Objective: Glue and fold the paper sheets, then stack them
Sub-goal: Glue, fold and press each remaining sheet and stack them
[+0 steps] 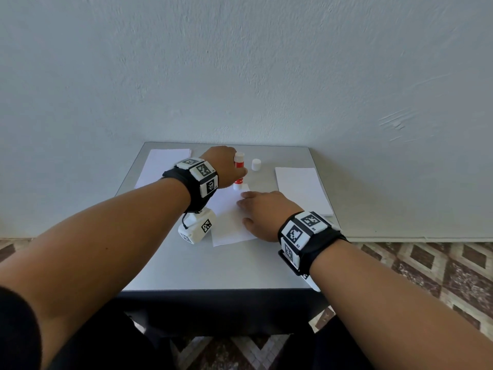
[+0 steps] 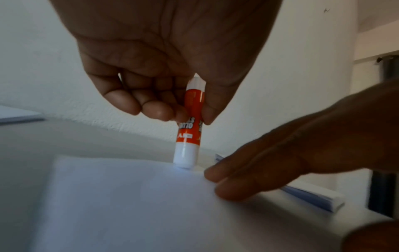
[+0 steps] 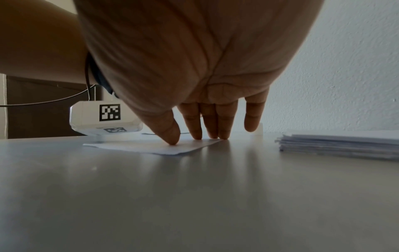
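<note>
A white paper sheet (image 1: 229, 222) lies in the middle of the grey table (image 1: 213, 268). My left hand (image 1: 226, 166) grips a red and white glue stick (image 1: 238, 169) upright, its white tip down on the sheet's far edge. In the left wrist view the glue stick (image 2: 190, 126) is pinched between thumb and fingers of the left hand (image 2: 172, 95) above the sheet (image 2: 129, 196). My right hand (image 1: 264, 209) lies flat, straight fingers pressing the sheet's right side. The right wrist view shows the right hand (image 3: 207, 129) with fingertips (image 3: 172, 139) down on the sheet (image 3: 151, 146).
The glue stick's white cap (image 1: 256, 164) stands behind the sheet. A pile of white sheets (image 1: 304, 190) sits at the right edge, seen as a stack (image 3: 341, 145) in the right wrist view. Another sheet pile (image 1: 162, 166) lies at the far left. A wall rises behind the table.
</note>
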